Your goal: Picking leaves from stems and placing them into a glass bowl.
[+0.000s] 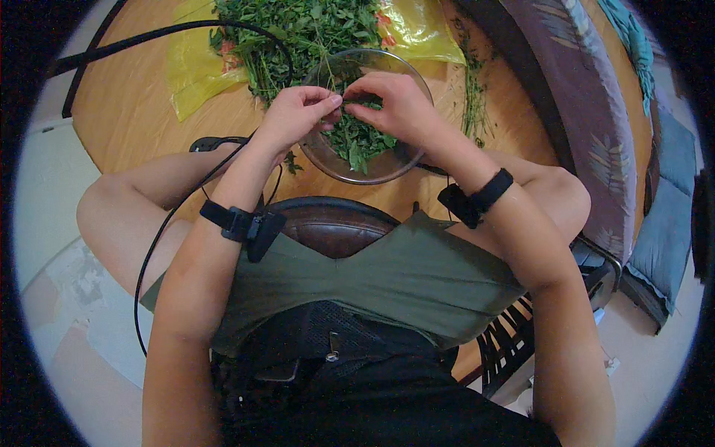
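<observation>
My left hand [299, 116] pinches a thin green plant stem [329, 71] between thumb and forefinger, and the stem rises from the fingertips. Close against it, my right hand [397, 103] has its thumb and forefinger curled at the same spot. Whether these fingertips grip a leaf is too small to tell. Both hands are above a see-through bowl [366, 181] on the floor. Plucked-looking green leaves [363, 137] lie inside it, partly hidden by the hands. Beyond the bowl, a large heap of leafy green stems [301, 33] rests on a yellow plastic bag [206, 95].
Loose stems [476, 106] lie on the wood-look surface [134, 112] right of the bowl. A black cable [167, 223] runs past my left arm, and a black bar [156, 34] crosses the upper left. A leaf-patterned cushion [592, 112] stands on the right. A brown padded seat [335, 226] is between my legs.
</observation>
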The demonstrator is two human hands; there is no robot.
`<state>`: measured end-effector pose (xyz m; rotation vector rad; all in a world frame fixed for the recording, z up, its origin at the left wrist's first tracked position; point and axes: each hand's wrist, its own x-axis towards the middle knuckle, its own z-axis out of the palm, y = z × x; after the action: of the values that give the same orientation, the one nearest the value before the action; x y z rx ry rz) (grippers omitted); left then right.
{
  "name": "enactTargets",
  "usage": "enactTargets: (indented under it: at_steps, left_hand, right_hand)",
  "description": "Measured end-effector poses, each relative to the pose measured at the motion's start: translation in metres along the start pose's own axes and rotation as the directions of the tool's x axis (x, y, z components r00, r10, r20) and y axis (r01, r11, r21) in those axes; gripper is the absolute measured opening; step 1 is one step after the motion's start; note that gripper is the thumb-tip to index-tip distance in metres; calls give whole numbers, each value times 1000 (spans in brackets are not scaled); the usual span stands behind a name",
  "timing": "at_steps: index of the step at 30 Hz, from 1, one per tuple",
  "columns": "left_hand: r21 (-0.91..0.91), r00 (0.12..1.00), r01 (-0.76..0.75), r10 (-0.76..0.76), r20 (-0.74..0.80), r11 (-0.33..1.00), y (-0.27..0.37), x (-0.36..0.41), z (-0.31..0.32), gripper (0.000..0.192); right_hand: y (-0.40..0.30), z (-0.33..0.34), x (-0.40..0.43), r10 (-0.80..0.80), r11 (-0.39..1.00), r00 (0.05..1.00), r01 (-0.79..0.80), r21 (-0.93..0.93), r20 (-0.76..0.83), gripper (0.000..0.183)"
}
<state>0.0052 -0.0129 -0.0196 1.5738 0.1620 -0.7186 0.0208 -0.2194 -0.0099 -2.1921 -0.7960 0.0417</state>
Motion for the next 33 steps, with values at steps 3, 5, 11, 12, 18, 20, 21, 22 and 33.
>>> enactTargets:
  at_steps: [3, 5, 11, 12, 18, 20, 21, 22, 33]
  left_hand:
    - [-27, 999, 46, -45, 23, 999, 3, -2, 2, 22]
    - [-36, 998, 59, -58, 26, 998, 2, -2, 1, 21]
    - [-54, 998, 39, -36, 56, 998, -5, 1, -1, 21]
    - [-22, 999, 18, -17, 52, 1000, -5, 2, 0, 21]
    - [240, 990, -139, 128, 59, 961, -14, 5, 5, 22]
    - [221, 993, -117, 112, 35, 968, -13, 6, 6, 22]
    - [249, 989, -151, 149, 27, 957, -13, 6, 2, 22]
    - [278, 982, -183, 185, 19, 943, -13, 7, 1, 22]
    - [275, 967, -227, 249, -49, 934, -13, 7, 5, 18]
  right_hand:
    - [2, 1, -2, 32, 999, 999, -32, 11, 4, 25]
    - [-1, -1, -1, 46, 999, 998, -47, 27, 32, 22]
    - [-9, -5, 3, 102, 993, 992, -105, 47, 73, 19]
    - [-6, -4, 2, 102, 993, 992, -106, 47, 73, 19]
    - [5, -1, -2, 96, 991, 971, -73, -112, 217, 20]
    - [9, 0, -4, 159, 974, 938, -98, -203, 308, 20]
    - [7, 0, -4, 157, 975, 938, -97, -202, 308, 20]
    - [6, 0, -4, 143, 985, 949, -108, -135, 280, 21]
    - [-4, -8, 1, 192, 980, 952, -173, -98, 238, 21]
